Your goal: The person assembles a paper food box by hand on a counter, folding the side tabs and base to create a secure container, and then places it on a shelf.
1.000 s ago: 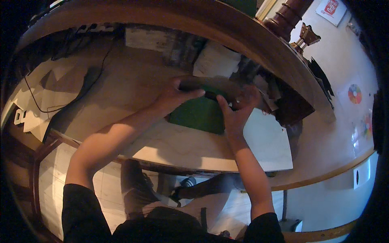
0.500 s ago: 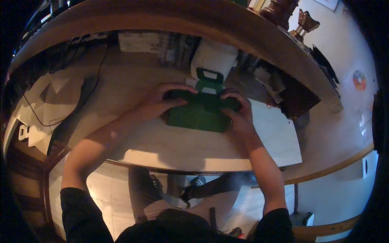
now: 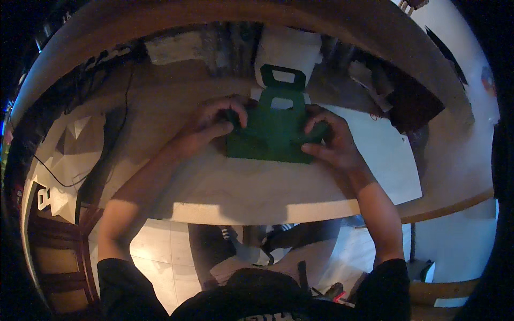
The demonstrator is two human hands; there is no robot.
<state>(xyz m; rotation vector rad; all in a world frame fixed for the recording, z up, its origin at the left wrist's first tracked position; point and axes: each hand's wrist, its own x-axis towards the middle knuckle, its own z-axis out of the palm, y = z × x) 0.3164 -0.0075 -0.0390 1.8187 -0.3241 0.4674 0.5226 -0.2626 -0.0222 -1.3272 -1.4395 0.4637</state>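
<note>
In the middle of the desk is a green cardboard box [image 3: 267, 140], with a handle panel [image 3: 277, 96] cut through by a slot at its far side. A second green handle piece [image 3: 284, 80] with a slot lies just beyond, against a pale white panel [image 3: 286, 49]. At the box's left side, my left hand [image 3: 224, 119] has its curled fingers and thumb on the edge. My right hand [image 3: 331, 138] grips the right side, thumb near the front corner and fingers bent over the top. The fingertips are partly lost in shadow.
A white sheet [image 3: 388, 152] lies on the desk at the right. Dark items and papers [image 3: 393, 96] sit behind it. A folded white carton piece [image 3: 69, 155] and a black cable [image 3: 126, 107] are at the left. A raised wooden shelf [image 3: 160, 16] spans the far side.
My hands have moved farther apart, toward the box's two sides, uncovering more of its green top and handle panel. The whole view has shifted a little.
</note>
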